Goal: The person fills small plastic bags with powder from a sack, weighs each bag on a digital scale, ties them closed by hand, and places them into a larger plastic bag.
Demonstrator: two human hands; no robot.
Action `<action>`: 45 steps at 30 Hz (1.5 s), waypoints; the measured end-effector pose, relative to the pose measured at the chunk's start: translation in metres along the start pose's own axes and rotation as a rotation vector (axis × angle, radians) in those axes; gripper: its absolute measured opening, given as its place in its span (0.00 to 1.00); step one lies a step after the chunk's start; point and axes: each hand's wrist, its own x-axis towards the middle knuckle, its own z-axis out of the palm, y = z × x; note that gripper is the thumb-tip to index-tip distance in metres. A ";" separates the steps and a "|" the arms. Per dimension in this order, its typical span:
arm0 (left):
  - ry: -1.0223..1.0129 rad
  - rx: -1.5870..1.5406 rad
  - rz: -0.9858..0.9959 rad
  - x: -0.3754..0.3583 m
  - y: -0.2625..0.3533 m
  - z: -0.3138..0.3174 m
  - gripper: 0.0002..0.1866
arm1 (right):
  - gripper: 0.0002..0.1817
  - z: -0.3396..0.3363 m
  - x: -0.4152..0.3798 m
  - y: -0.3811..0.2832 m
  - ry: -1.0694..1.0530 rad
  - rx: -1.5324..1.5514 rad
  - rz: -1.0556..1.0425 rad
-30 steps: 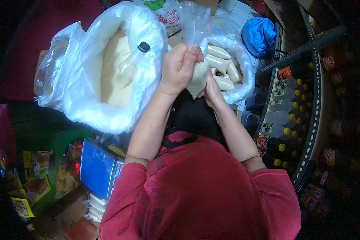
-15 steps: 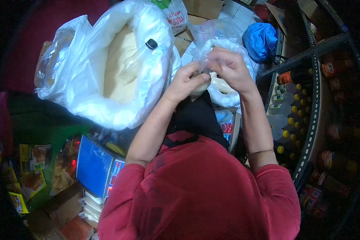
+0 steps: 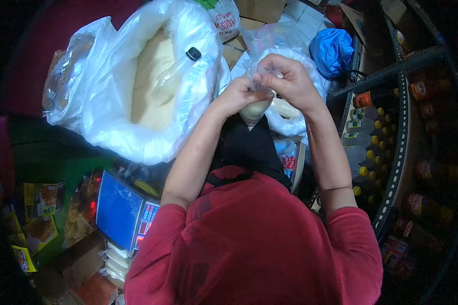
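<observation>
A small clear plastic bag (image 3: 254, 113), its lower part filled with pale granules, hangs between my hands above my lap. My left hand (image 3: 239, 95) is closed round the bag's neck. With thumb and fingers pinched, my right hand (image 3: 285, 84) grips the bag's gathered top. Beside my left forearm stands a large white plastic sack (image 3: 104, 109), open, with pale granules (image 3: 150, 101) inside. A clear plastic scoop with a black cap (image 3: 193, 54) leans in those granules, its front end partly sunk. Behind my right hand is another white plastic-lined container (image 3: 285, 127) with filled bags in it.
A blue-topped digital scale (image 3: 118, 206) stands at lower left, with filled bags (image 3: 118, 262) stacked by it. Bottles with yellow caps (image 3: 374, 138) line the metal shelf (image 3: 399, 132) at right. A blue plastic bag (image 3: 332, 52) and a sugar sack (image 3: 223, 20) lie at the back.
The small bag hangs lower and more of its filled part shows. Both hands have shifted slightly, and my right fingers have turned in closer on its top.
</observation>
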 end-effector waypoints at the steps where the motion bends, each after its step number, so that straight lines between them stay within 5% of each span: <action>1: 0.004 -0.011 0.030 0.002 -0.003 0.001 0.14 | 0.08 -0.001 0.000 -0.002 -0.042 0.015 0.000; 12: -0.062 0.110 0.129 0.005 -0.014 -0.002 0.15 | 0.09 -0.004 0.000 -0.003 -0.092 0.074 0.031; 15: -0.054 0.033 0.013 0.003 0.014 0.006 0.15 | 0.10 -0.007 -0.003 -0.007 -0.091 -0.033 -0.018; 18: -0.149 0.096 0.040 0.006 0.017 0.006 0.11 | 0.08 -0.011 -0.010 0.007 0.002 0.048 -0.010; 21: -0.117 0.055 0.040 0.004 0.006 0.002 0.12 | 0.06 -0.011 -0.027 0.041 0.423 0.399 0.154; 25: -0.098 0.159 0.116 0.002 -0.005 0.000 0.13 | 0.05 -0.002 -0.045 0.084 0.549 0.811 0.328; 30: 0.237 0.628 0.531 -0.007 -0.012 0.017 0.11 | 0.04 -0.009 -0.028 0.048 0.522 0.895 0.313; 35: 0.382 0.653 0.596 -0.017 -0.008 0.029 0.10 | 0.03 -0.007 -0.016 0.035 0.411 1.004 0.279; 38: 0.344 0.621 0.566 -0.022 0.008 0.024 0.11 | 0.07 -0.012 -0.029 0.040 0.342 1.133 0.241; 41: 0.346 0.453 0.542 -0.028 0.054 0.022 0.13 | 0.17 -0.009 -0.051 0.047 0.302 1.027 -0.032; 43: 0.389 0.171 0.552 -0.029 0.075 0.022 0.18 | 0.33 -0.002 -0.071 0.067 0.291 1.065 0.158; 45: 0.376 0.033 0.582 -0.028 0.091 0.024 0.19 | 0.45 0.039 -0.086 0.060 0.229 1.446 0.362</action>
